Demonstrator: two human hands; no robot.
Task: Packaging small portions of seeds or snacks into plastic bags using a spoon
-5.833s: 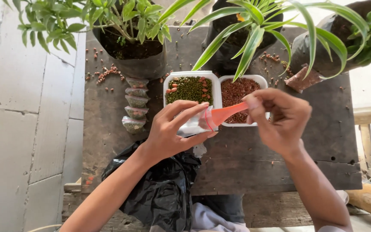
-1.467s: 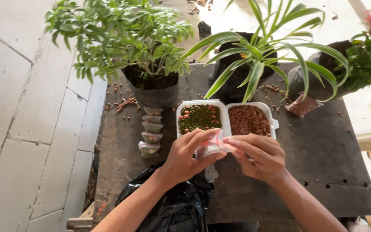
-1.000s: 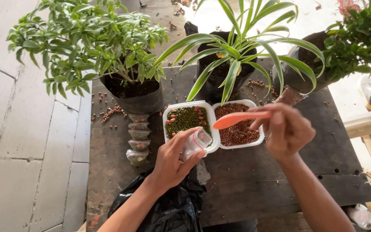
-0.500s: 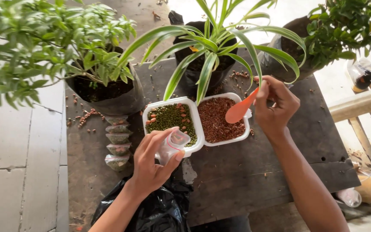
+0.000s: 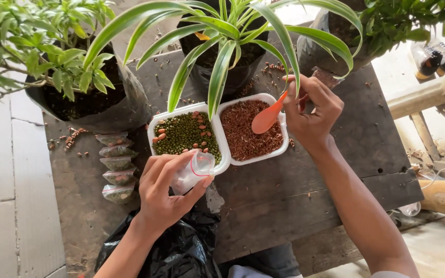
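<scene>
The left hand grips a small clear bag at the near edge of the green-bean tray. The right hand pinches an orange spoon — bowl over the red-grain tray — on the bench.

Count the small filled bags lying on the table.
5. The small filled bags lie in one column left of the left hand, below the dark plant pot: first, second, third, fourth, fifth. More may be hidden.
</scene>
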